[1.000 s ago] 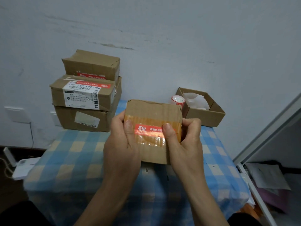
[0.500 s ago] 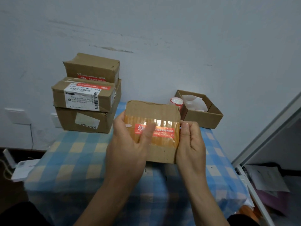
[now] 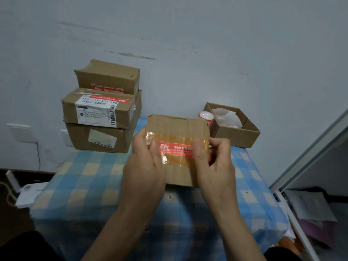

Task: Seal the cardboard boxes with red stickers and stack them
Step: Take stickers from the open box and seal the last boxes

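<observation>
While both hands grip a small cardboard box (image 3: pixel 178 127) over the middle of the counter (image 3: pixel 84 178), we see its taped face tilted up toward the camera, a red sticker (image 3: pixel 176 149) with white print lying across the glossy tape. The left hand (image 3: pixel 145 166) wraps the box's left edge, its thumb pressed on the sticker's left end. The right hand (image 3: pixel 216 164) mirrors it, thumb on the sticker's right end and fingers curled round the right edge. We cannot tell whether the box's lower edge touches the blue-and-yellow checked cloth that covers the counter.

Just behind the box, to the right, we make out a roll of red stickers (image 3: pixel 206 117) standing beside an open carton (image 3: pixel 237 132) that holds crumpled white paper (image 3: pixel 226 117). At the far left of the counter, against the pale wall (image 3: pixel 207 44), sits a stack (image 3: pixel 101 117) of three closed boxes: a large one at the bottom, a labelled box (image 3: pixel 98 112) carrying a white shipping label and a red sticker, and a dented box (image 3: pixel 109 76) behind and above it, also stickered.
</observation>
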